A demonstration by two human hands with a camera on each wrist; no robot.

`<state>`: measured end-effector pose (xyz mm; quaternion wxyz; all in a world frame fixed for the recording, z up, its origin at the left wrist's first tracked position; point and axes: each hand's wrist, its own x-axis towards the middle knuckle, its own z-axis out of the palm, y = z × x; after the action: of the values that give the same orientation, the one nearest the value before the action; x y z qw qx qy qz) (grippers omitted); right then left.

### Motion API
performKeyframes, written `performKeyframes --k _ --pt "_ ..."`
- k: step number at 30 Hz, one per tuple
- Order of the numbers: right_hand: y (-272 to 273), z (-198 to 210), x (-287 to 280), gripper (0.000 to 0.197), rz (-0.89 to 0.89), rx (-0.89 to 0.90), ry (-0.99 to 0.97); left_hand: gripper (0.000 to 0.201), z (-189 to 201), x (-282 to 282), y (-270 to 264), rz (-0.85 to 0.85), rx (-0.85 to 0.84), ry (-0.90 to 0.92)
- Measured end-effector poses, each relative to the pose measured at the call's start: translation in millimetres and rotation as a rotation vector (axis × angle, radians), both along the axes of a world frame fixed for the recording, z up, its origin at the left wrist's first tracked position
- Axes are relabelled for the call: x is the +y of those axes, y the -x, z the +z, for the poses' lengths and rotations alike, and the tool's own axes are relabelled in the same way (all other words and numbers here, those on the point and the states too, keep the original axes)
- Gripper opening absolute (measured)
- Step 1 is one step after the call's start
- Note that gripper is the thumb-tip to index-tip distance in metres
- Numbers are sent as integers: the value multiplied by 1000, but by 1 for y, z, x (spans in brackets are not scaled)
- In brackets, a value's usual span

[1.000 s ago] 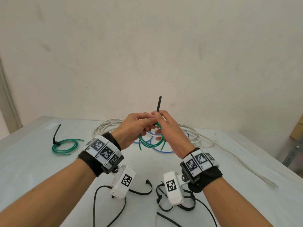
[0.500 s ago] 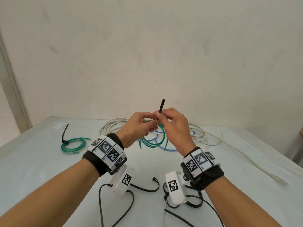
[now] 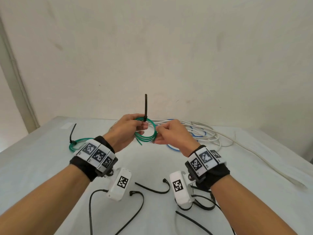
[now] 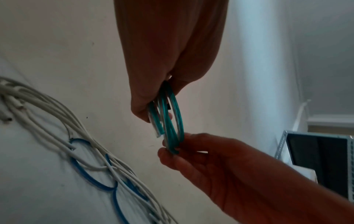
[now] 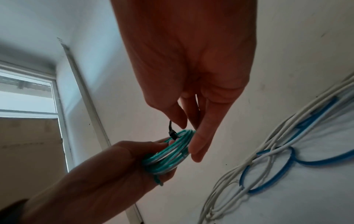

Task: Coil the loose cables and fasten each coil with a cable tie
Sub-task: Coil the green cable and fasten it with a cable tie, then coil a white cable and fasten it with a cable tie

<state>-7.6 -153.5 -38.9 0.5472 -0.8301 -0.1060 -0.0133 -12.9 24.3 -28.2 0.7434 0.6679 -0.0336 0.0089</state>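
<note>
I hold a small green cable coil point(image 3: 149, 133) above the table. My left hand point(image 3: 140, 126) grips its upper left side. A black cable tie point(image 3: 145, 106) is looped round the coil there, its tail standing straight up. My right hand point(image 3: 156, 135) pinches the coil's right side between thumb and fingers. The left wrist view shows the green coil point(image 4: 169, 118) hanging from my left hand point(image 4: 159, 115), with the right hand point(image 4: 170, 149) nipping its lower end. In the right wrist view the tie's head point(image 5: 172, 134) sits on the green coil point(image 5: 172, 153).
A second green coil point(image 3: 75, 145) with a black tie lies on the table's left. Loose white cables point(image 3: 208, 133) and a blue cable point(image 3: 171, 148) are tangled behind my hands. Several loose black cable ties point(image 3: 152, 189) lie near the table's point(image 3: 42, 167) front.
My right hand let go of the tie's tail and moved to the coil's right side. The hands have drawn apart, more of the tail stands free, and the coil's loop shows openly.
</note>
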Motion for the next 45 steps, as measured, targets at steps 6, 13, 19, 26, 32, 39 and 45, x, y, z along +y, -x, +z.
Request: performKeyframes --k 6,13,19,26,32,39,45 --pt "-7 -8 5 21 40 14 23 32 -4 17 -1 30 -28 -573" --pt "-4 -6 -25 19 33 154 75 24 -11 98 -24 188 165 -1075" --pt "-16 -16 -41 23 -12 232 294 26 -35 141 -27 213 385 -1316" --pt "-23 -28 -43 28 -20 288 397 24 -42 159 -28 235 466 -1327" --pt "-25 -31 -42 29 -24 302 393 36 -39 155 -27 394 398 -1378" --pt "-24 -29 -29 28 11 285 406 37 -34 99 -22 214 174 -1822" --pt "-16 -21 -21 28 56 258 403 18 -35 90 -18 229 165 -1914"
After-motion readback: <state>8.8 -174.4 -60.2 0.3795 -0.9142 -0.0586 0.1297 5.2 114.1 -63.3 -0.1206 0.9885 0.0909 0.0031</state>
